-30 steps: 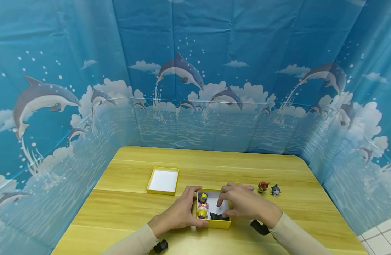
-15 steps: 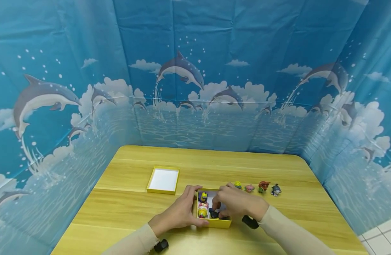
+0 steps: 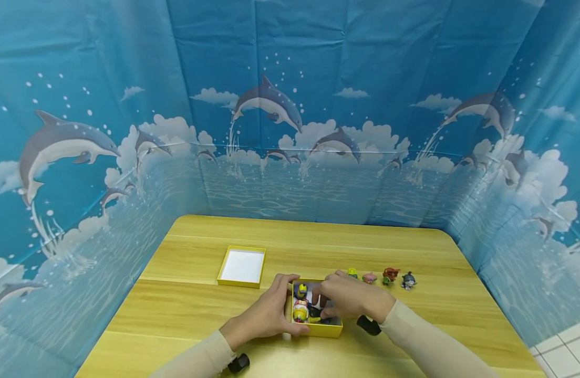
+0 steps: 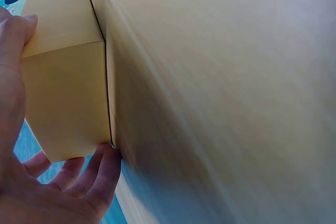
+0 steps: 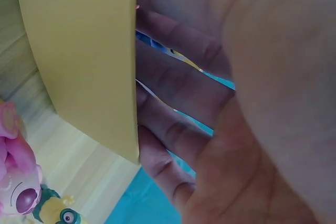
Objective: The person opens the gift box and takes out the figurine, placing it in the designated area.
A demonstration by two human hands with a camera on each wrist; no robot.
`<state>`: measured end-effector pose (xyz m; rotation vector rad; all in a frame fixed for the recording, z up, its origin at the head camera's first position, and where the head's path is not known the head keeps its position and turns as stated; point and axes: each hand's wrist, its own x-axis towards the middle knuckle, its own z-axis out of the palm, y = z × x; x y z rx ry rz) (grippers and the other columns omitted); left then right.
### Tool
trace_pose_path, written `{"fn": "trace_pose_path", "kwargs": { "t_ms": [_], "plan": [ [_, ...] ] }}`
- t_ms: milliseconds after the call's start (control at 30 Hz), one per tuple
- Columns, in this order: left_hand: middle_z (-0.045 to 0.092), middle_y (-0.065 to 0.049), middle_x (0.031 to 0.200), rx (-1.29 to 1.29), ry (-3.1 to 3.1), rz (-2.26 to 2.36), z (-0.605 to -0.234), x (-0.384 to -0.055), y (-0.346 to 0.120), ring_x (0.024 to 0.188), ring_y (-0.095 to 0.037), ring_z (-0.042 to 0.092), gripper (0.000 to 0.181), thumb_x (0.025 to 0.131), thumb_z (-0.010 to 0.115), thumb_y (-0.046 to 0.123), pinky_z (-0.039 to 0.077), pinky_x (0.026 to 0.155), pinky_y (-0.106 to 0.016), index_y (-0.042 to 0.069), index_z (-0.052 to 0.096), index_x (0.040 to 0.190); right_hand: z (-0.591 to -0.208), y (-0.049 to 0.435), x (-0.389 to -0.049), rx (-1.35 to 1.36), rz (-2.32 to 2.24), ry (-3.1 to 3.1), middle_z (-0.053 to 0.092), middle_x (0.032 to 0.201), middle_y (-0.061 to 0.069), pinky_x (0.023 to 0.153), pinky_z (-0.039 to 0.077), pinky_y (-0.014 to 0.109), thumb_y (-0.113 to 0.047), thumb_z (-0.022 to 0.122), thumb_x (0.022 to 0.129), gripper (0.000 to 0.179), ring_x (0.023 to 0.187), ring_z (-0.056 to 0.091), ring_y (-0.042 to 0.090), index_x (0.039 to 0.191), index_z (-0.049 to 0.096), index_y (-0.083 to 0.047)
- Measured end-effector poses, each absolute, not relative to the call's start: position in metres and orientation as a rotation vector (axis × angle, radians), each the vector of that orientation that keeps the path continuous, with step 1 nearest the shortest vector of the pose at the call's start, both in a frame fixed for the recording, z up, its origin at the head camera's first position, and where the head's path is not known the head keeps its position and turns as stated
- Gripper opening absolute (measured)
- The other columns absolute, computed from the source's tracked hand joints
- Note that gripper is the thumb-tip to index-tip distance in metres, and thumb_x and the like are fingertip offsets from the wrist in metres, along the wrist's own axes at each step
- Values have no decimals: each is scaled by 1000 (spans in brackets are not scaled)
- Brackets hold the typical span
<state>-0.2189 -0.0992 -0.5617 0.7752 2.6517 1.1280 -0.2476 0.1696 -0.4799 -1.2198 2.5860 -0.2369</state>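
A shallow yellow box [image 3: 325, 331] with a white inside stands near the table's front. My left hand [image 3: 266, 312] grips its left end, thumb on the near wall and fingers round the far side, as the left wrist view shows of the box [image 4: 68, 98]. Inside, along the left, lie a purple-and-yellow toy figure [image 3: 301, 290] and a pink-and-yellow one [image 3: 300, 311]. My right hand [image 3: 349, 296] reaches over the right wall, fingers down inside, pinching a black-and-yellow toy figure [image 3: 314, 313] near the front wall. My hand hides the box's right part.
A yellow box lid [image 3: 242, 266], white inside up, lies behind and left. Behind and right stand several figures in a row: yellow-green [image 3: 352, 272], pink [image 3: 369, 278], red-brown [image 3: 390, 275] and grey [image 3: 408, 281]. A dolphin-print curtain [image 3: 280, 184] rises behind the wooden table [image 3: 186, 325].
My right hand has moved left inside the box and taken hold of the black figure, which has turned and shifted toward the left figures. My left hand has stayed on the box.
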Motion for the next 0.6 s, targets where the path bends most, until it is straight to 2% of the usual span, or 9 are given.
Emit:
{"fn": "trace_pose_path", "kwargs": {
  "t_ms": [133, 333, 400, 600],
  "plan": [
    [47, -7, 164, 772, 2643, 1133, -561, -219, -99, 123, -12, 64, 126, 88, 97, 70, 61, 112, -37, 17, 30, 181, -481, 169, -250, -1229, -263, 2559, 87, 104, -15, 112, 59, 51, -26, 95, 101, 20, 97, 79, 1, 119, 86, -28],
    [47, -6, 163, 771, 2645, 1136, -561, -219, -99, 124, -13, 64, 126, 88, 97, 70, 61, 113, -38, 17, 30, 181, -479, 168, -252, -1211, -296, 2520, 86, 106, -14, 100, 64, 39, -27, 97, 99, 25, 94, 78, -1, 120, 84, -28],
    [47, -6, 163, 768, 2647, 1135, -561, -220, -99, 124, -13, 64, 127, 87, 97, 70, 61, 113, -38, 17, 30, 181, -479, 167, -252, -1197, -280, 2523, 85, 105, -14, 99, 61, 39, -28, 99, 97, 28, 92, 76, -1, 121, 84, -29],
    [47, -7, 165, 754, 2636, 1134, -562, -220, -99, 126, -13, 64, 127, 87, 96, 71, 61, 114, -39, 17, 29, 181, -479, 163, -250, -1160, -219, 2539, 85, 98, -16, 106, 52, 48, -30, 101, 95, 32, 89, 75, -2, 121, 83, -32]
  ]
}}
